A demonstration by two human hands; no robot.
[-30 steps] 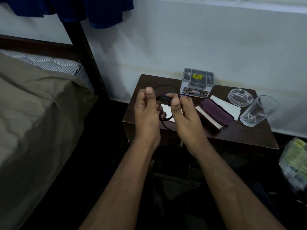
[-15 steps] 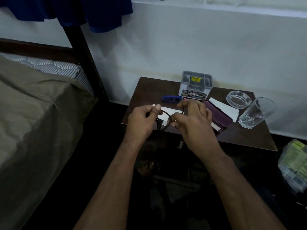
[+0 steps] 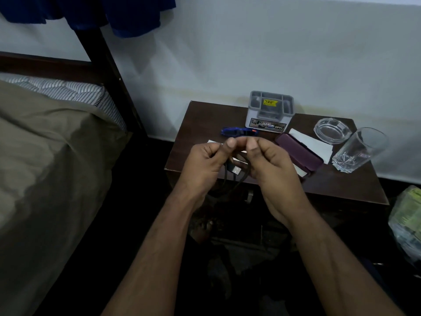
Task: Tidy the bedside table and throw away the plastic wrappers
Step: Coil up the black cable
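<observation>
Cable (image 3: 237, 176) pinched between thumb and fingertips (image 3: 231, 142) of left hand (image 3: 202, 165) and right hand (image 3: 271, 163), looped over front edge of bedside table (image 3: 200, 119). Best keep coils even, tuck silver plug inside, then set down near grey organiser (image 3: 270, 112).

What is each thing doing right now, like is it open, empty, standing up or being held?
Black USB cable: looped, held by both hands.
Left hand: gripping the cable.
Right hand: pinching the cable.
Clear drinking glass: upright, empty.
Round glass ashtray: upright, looks empty.
Purple hinged case: closed, lying flat.
Grey plastic organiser box: upright, open-topped.
Small blue tool: lying flat on the dark wooden bedside table.
</observation>
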